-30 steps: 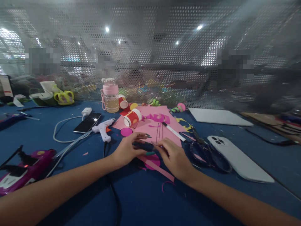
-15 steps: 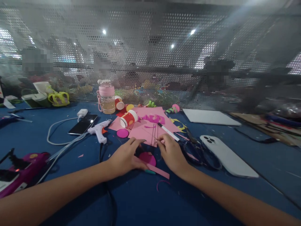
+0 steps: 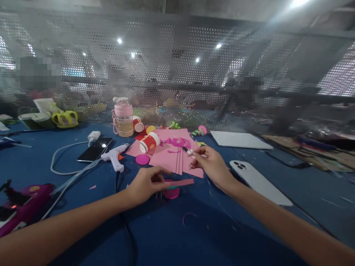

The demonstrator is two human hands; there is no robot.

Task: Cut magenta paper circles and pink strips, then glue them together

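My left hand (image 3: 146, 184) pinches a pink paper strip (image 3: 184, 182) between thumb and fingers. The strip points right, over a magenta paper disc (image 3: 172, 193) on the blue table. My right hand (image 3: 212, 164) closes its fingertips on a white marker (image 3: 189, 151) with a black end; the hand hides the rest of it. Beneath the marker lies a pink paper sheet (image 3: 165, 157) with dark lines drawn on it. A red and white paper cup (image 3: 149, 142) rests on its side, with magenta curled paper (image 3: 180, 142) nearby.
To the left lie a glue gun (image 3: 114, 157), a black phone (image 3: 95, 149) and white cables. A pink-lidded bottle (image 3: 123, 120) stands behind. A white phone (image 3: 257, 183) lies right of my right hand, with a white board (image 3: 240, 139) farther back.
My right hand has moved from the lined paper up and right to the marker and closed on it. My left hand has raised the pink strip and turned it more level.
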